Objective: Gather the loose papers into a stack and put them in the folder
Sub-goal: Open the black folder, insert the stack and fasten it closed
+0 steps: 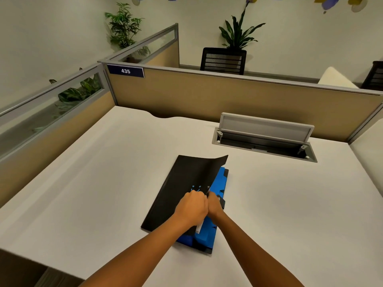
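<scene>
A person's two bare forearms reach out from the near edge of a white desk (93,183) toward a black folder (182,189) lying a little right of the middle. The folder sits at a slant, its spine running along the left side. Its black front cover is lifted and curling at the far right corner, so the folder is partly open. Under the cover a bright blue inner part (209,230) shows along the right and near edges; it cannot be told whether this is the papers or the folder's own pocket.

The left hand (191,206) is curled closed at the cover's right edge, its grip apparently pinched on the cover. The right hand (214,206) presses close against it, fingers tucked under and mostly hidden, so whether its grip is clamped on anything cannot be told. A thin white strip (198,227) shows just below the left hand, possibly a paper edge.

No loose sheets lie on the desk, so the gathering looks done and the step in hand seems to be seating the stack inside or closing the cover. The next move probably calls for easing the right hand out and lowering the cover flat.

There is wide bare desk to the left, right and far side of the folder. A cable hatch (265,139) with its lid raised sits well apart at the far right. Tan partition walls (228,96) close off the far and left edges.
</scene>
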Available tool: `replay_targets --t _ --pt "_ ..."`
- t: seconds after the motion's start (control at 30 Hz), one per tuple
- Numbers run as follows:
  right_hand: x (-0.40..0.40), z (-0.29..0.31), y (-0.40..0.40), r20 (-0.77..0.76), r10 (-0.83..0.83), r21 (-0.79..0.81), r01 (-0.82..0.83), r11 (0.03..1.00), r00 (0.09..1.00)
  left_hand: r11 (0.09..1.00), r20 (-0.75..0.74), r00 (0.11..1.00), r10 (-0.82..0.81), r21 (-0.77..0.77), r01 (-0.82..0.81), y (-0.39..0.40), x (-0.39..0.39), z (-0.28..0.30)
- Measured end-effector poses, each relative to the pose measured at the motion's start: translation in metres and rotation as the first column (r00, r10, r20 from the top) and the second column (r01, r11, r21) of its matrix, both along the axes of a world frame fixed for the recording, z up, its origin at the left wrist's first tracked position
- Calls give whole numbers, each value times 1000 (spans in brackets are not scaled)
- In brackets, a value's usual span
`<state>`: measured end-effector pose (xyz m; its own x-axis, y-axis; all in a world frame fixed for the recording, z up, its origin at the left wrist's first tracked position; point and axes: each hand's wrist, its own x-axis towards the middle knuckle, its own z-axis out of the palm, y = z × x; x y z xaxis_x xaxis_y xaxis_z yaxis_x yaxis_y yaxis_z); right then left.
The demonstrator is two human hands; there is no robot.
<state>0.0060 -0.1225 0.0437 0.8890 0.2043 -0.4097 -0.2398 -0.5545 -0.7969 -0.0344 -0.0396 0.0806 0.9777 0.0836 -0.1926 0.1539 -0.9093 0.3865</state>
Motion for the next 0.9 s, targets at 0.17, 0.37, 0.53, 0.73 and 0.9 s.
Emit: replay_targets --t 0.17,0.37,0.53,0.73,0.9 --pt "-4 -13 -15 27 1 -7 0 1000 1000 997 31 999 34 -74 -32 -3 -2 -6" --pt "-16 -22 -54 126 -150 230 118 966 981 993 4 1000 12 -115 -11 -10 -3 -14" --pt "-15 -29 -83 185 -284 348 207 914 941 999 -41 999 18 -32 -19 -24 -5 -22" --pt "2 -27 -87 303 -328 303 236 923 895 996 -92 996 -21 83 29 -37 -4 -43" --pt "17 -35 -81 303 -149 179 97 979 941 999 -112 994 -19 46 25 -31 5 -41"
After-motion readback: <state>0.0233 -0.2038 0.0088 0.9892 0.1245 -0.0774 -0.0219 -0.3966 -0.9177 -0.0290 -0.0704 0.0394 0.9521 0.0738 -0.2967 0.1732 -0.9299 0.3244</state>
